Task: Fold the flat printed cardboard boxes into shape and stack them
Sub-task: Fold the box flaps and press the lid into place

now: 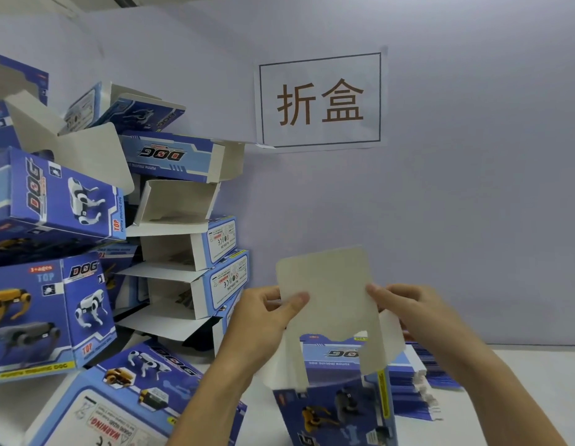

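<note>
Both hands, left (pixel 267 312) and right (pixel 405 309), pinch the upright grey flap of one half-formed blue printed cardboard box (pixel 336 391) over the white tabletop (pixel 521 397), right of the heap of folded open blue boxes (pixel 87 252).

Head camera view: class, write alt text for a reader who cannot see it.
Two hands, the left hand and right hand, pinch the plain upright flap of a half-formed blue printed box above a white table. Folded boxes pile up at left, flat ones lie at right, and a paper sign hangs on the wall.
</note>
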{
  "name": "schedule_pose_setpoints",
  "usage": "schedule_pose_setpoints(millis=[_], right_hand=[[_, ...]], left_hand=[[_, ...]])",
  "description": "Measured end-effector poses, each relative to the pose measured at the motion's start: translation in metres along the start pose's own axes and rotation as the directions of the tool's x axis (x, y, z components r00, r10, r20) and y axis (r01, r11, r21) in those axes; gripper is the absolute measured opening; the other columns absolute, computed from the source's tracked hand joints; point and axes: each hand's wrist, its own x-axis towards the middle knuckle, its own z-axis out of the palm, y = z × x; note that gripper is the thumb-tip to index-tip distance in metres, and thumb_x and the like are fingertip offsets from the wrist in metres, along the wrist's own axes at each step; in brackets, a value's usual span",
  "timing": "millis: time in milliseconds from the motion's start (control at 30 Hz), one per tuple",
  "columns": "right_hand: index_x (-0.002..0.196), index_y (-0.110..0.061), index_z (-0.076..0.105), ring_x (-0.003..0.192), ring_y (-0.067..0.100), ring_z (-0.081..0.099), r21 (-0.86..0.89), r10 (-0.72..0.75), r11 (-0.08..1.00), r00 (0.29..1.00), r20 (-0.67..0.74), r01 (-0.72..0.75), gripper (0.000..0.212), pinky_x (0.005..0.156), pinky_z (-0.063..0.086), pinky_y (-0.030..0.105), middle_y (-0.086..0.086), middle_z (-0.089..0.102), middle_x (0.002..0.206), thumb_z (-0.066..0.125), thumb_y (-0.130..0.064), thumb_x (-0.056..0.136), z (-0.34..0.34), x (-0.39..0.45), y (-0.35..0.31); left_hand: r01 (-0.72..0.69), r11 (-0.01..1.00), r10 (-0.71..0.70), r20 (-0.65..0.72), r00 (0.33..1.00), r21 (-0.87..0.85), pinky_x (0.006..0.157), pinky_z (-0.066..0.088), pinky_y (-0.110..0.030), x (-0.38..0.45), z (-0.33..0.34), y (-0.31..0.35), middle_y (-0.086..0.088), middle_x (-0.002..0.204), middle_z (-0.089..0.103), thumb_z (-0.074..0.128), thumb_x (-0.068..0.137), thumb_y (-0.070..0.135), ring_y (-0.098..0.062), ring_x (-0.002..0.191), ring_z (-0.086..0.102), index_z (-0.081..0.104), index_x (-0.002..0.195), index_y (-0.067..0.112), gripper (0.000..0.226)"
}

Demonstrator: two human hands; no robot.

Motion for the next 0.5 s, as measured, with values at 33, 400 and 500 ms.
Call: schedule_pose_setpoints(millis=[33,400,500], right_hand=[[0.084,-0.013,0.078,0.073,0.019,0.067,-0.007,0.021,1.000,1.000,-0.012,-0.021,0.038,0.065,0.050,0.027,0.007,0.075,0.085,0.058,-0.044,0.095,0.001,0.000,0.000],[0.104,-0.007,0.062,0.080,0.029,0.072,-0.013,0.318,0.948,0.941,0.118,-0.319,0.022,0.064,0.051,0.035,0.012,0.077,0.083,0.064,-0.026,0.093,-0.012,0.001,0.005],[0.106,-0.008,0.061,0.073,0.025,0.072,-0.006,0.327,0.944,0.930,0.166,-0.331,0.020,0.063,0.051,0.034,0.011,0.077,0.080,0.061,-0.024,0.094,-0.015,0.000,0.006]], left_hand=[[0.031,0.999,-0.031,0.028,0.999,-0.017,0.074,0.055,-0.026,0.000,0.001,0.001,0.012,0.088,0.077,0.067,0.089,0.044,-0.005,0.079,0.072,0.077,0.097,0.026,0.022],[0.360,0.926,-0.318,0.279,0.906,-0.114,0.059,0.057,-0.029,-0.010,0.005,0.011,-0.011,0.089,0.077,0.067,0.094,0.022,-0.020,0.065,0.069,0.073,0.104,0.006,0.020],[0.306,0.942,-0.257,0.289,0.922,-0.137,0.062,0.059,-0.030,-0.011,0.008,0.011,-0.010,0.095,0.078,0.065,0.095,0.018,-0.019,0.071,0.071,0.072,0.106,0.013,0.013]])
